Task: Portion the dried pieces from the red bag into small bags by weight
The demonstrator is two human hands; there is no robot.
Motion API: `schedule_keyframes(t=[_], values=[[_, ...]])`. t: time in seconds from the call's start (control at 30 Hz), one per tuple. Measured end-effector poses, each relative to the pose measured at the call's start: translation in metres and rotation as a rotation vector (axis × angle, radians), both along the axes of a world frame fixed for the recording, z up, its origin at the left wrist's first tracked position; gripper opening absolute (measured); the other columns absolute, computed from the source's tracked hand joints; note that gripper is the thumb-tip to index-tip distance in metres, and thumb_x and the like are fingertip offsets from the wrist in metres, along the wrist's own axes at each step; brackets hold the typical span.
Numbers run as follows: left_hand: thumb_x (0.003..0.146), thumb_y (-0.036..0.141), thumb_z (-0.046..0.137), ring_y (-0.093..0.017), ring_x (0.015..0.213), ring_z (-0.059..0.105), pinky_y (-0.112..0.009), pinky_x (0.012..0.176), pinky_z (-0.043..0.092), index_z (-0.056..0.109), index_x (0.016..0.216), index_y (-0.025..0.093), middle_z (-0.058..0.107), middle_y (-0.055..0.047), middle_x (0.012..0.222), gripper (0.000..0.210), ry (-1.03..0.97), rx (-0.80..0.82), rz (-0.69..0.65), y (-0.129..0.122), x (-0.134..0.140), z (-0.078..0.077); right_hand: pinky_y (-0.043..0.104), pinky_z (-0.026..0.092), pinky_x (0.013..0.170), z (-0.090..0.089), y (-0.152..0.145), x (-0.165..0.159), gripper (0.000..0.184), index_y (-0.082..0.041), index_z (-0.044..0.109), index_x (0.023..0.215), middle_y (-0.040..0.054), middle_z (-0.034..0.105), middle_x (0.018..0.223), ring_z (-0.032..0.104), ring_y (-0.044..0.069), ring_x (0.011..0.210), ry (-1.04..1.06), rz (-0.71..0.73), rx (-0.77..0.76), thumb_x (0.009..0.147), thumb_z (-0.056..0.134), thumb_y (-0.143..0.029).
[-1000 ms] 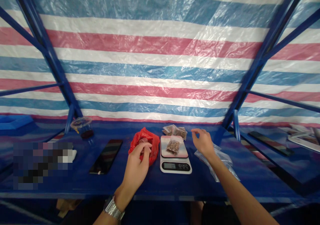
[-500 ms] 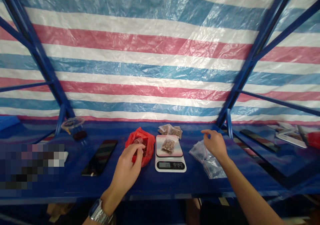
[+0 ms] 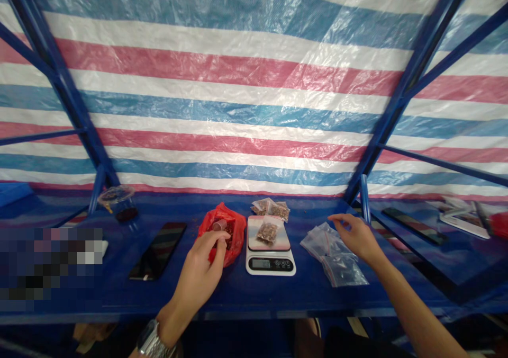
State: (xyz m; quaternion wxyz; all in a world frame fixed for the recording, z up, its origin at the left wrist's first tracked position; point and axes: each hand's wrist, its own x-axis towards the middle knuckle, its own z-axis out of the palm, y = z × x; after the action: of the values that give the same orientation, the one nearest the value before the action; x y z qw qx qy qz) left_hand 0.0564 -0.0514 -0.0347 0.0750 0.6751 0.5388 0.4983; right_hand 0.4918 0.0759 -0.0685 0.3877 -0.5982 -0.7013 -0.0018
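Observation:
My left hand (image 3: pixel 203 258) is over the near side of a red plastic bag (image 3: pixel 239 231) of brown dried bits. Its thumb and fingers come together in a pinch; anything between them is too small to make out. A small clear cup (image 3: pixel 219 224) lies in the bag just beyond the fingers. A filled zip bag (image 3: pixel 268 231) of brown bits rests on a white digital scale (image 3: pixel 271 265). My right hand (image 3: pixel 357 236) hovers beside a pile of clear zip bags (image 3: pixel 337 262), fingers stretched and holding nothing.
More filled zip bags (image 3: pixel 272 208) lie behind the scale. On the left are a black phone (image 3: pixel 157 252) and a clear plastic cup (image 3: pixel 122 204) with dark liquid. A dark phone-like slab (image 3: pixel 413 225) lies at the right. Blue frame bars (image 3: pixel 381 114) and striped sheeting stand behind.
My right hand has moved right and slightly down, uncovering more of the clear zip bags. My left hand stays over the red bag.

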Motion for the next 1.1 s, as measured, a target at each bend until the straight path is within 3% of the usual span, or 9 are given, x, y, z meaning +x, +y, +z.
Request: schedule_keyframes(t=[0.43,0.57,0.7,0.83,0.97,1.1], values=[[0.099,0.035,0.049,-0.022,0.101,0.073,-0.032,0.096,0.054,0.072,0.103,0.025,0.077,-0.005,0.104,0.025,0.067,0.0,-0.027,0.003,-0.005,0.0,0.039,0.054,0.075,-0.004,-0.013,0.016,0.038,-0.025,0.081,0.093,0.0084,0.08,0.098,0.071,0.027,0.082,0.118,-0.088,-0.055,0.08,0.053,-0.047],[0.099,0.036,0.047,-0.024,0.103,0.071,-0.035,0.096,0.052,0.071,0.1,0.025,0.075,-0.007,0.107,0.026,0.115,-0.018,0.125,0.009,-0.023,0.007,0.038,0.053,0.073,-0.003,-0.013,0.013,0.04,-0.024,0.081,0.093,0.0086,0.08,0.098,0.071,0.027,0.081,0.204,-0.093,-0.078,0.079,0.054,-0.051],[0.097,0.042,0.047,-0.024,0.079,0.07,-0.037,0.081,0.055,0.071,0.101,0.023,0.073,-0.008,0.1,0.031,0.153,-0.207,0.356,0.018,-0.048,0.0,0.037,0.052,0.073,-0.002,-0.015,0.009,0.041,-0.023,0.081,0.095,0.0092,0.08,0.098,0.069,0.026,0.078,0.246,-0.111,-0.046,0.08,0.054,-0.051],[0.094,0.048,0.048,-0.026,0.082,0.07,-0.04,0.082,0.056,0.07,0.106,0.019,0.069,-0.011,0.097,0.038,0.148,-0.332,0.351,0.03,-0.064,-0.018,0.036,0.052,0.072,0.001,-0.014,0.002,0.04,-0.022,0.08,0.095,0.01,0.079,0.097,0.067,0.025,0.077,0.263,-0.105,-0.001,0.082,0.055,-0.05],[0.094,0.045,0.047,-0.023,0.079,0.068,-0.042,0.086,0.057,0.069,0.111,0.017,0.066,-0.011,0.102,0.04,0.101,-0.293,0.325,0.042,-0.072,-0.023,0.037,0.053,0.075,0.002,-0.008,-0.021,0.039,-0.021,0.08,0.093,0.0096,0.079,0.095,0.067,0.024,0.076,0.272,-0.034,0.007,0.082,0.054,-0.048],[0.093,0.037,0.048,-0.023,0.083,0.067,-0.041,0.088,0.057,0.069,0.109,0.018,0.065,-0.011,0.108,0.033,0.077,-0.122,0.315,0.046,-0.071,-0.014,0.038,0.053,0.083,0.005,-0.003,-0.058,0.035,-0.024,0.08,0.091,0.0073,0.079,0.095,0.068,0.024,0.082,0.23,0.097,-0.005,0.085,0.051,-0.042]])
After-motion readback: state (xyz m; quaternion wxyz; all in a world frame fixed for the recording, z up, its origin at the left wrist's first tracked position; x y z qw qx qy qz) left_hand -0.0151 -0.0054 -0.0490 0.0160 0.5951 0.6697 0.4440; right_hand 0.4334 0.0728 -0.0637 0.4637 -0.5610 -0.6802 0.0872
